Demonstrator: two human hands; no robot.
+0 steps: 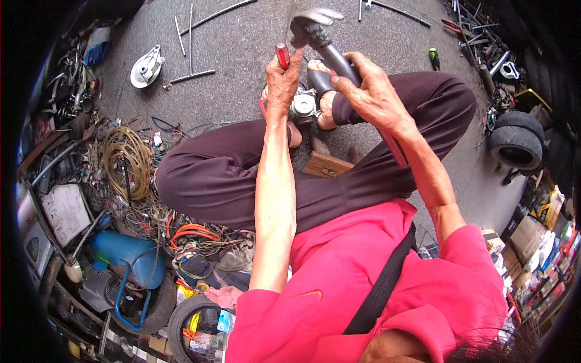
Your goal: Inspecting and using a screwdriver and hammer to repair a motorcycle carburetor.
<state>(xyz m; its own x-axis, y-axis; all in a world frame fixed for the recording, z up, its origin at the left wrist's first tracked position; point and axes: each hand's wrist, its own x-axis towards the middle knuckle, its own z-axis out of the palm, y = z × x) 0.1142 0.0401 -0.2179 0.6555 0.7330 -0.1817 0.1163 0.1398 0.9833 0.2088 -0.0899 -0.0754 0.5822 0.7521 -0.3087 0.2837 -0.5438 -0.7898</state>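
My left hand (282,88) is closed around a screwdriver with a red handle (282,55); its handle end points up and its tip is hidden below the hand. In my right hand (378,97) is a claw hammer (331,55), gripped by its grey handle. The hammer's head is raised just beside the top of the screwdriver; whether they touch I cannot tell. A small silvery metal part (304,104) sits on the floor between my feet, under the left hand and partly covered by it.
A wooden stool (327,164) is beneath me. On the floor lie a round metal hub (146,66), a T-shaped bar (192,76) and a green-handled screwdriver (434,58). Wires and a blue tank (128,257) crowd the left; small tyres (515,148) and tools crowd the right.
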